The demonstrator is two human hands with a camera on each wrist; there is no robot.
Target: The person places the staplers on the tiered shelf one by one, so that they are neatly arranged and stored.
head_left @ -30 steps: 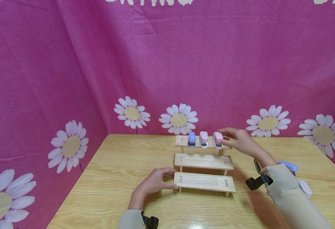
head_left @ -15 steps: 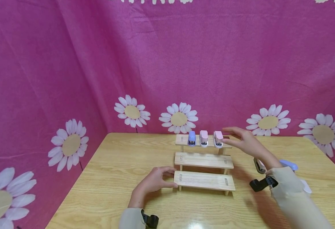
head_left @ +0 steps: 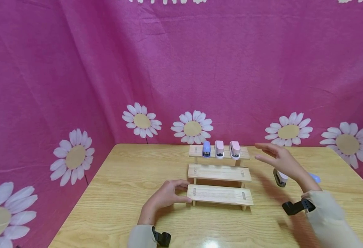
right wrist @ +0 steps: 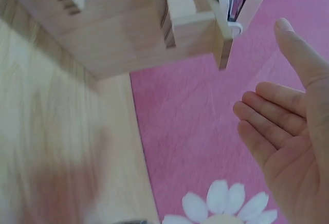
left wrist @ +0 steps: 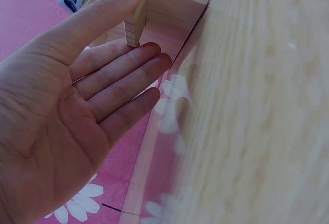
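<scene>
A three-tier wooden display stand (head_left: 220,195) faces me on the table. On its top tier, a blue mini stapler (head_left: 206,149), a pink-and-white stapler (head_left: 219,149) and another pink-and-white stapler (head_left: 235,150) stand in a row. My left hand (head_left: 165,194) holds the left end of the lowest tier, its thumb at the front corner and fingers at the back one. In the left wrist view the thumb of that hand (left wrist: 56,100) lies against the board's end. Right of the top tier, my right hand (head_left: 286,164) hovers with relaxed fingers, holding nothing; the right wrist view shows its bare palm (right wrist: 303,162).
Beneath my right forearm a pale pink stapler with a dark base (head_left: 280,177) lies on the wooden table (head_left: 131,165). A blue stapler (head_left: 315,177) beside it is partly hidden by the wrist. A magenta daisy-print cloth (head_left: 237,75) hangs behind the table.
My right hand has let go of the rightmost pink-and-white stapler on the top tier and drawn back to the right. My left hand keeps its place at the stand.
</scene>
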